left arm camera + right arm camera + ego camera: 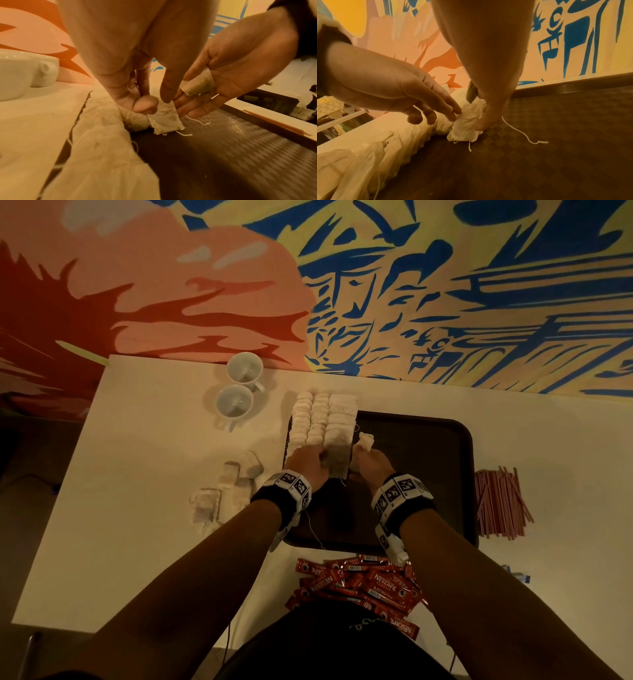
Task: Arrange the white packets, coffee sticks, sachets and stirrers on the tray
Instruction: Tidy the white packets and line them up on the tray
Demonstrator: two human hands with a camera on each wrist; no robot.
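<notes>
Rows of white packets [322, 419] fill the left side of the dark brown tray [428, 474]. At the near end of the rightmost row, my left hand [310, 462] pinches a white packet [164, 119] between thumb and fingers, standing it on the tray floor [223, 155]. My right hand [368, 458] presses its straight fingertips [481, 124] against the same packet [465, 128] and keeps a second packet [199, 84] tucked against its palm. Loose strings trail on the tray.
More white packets [229, 491] lie on the table left of the tray. Red coffee sticks [356, 583] are heaped in front of it, red stirrers [500, 503] to its right, a blue sachet [517, 577] at near right. Two white cups [239, 386] stand behind, by the painted wall.
</notes>
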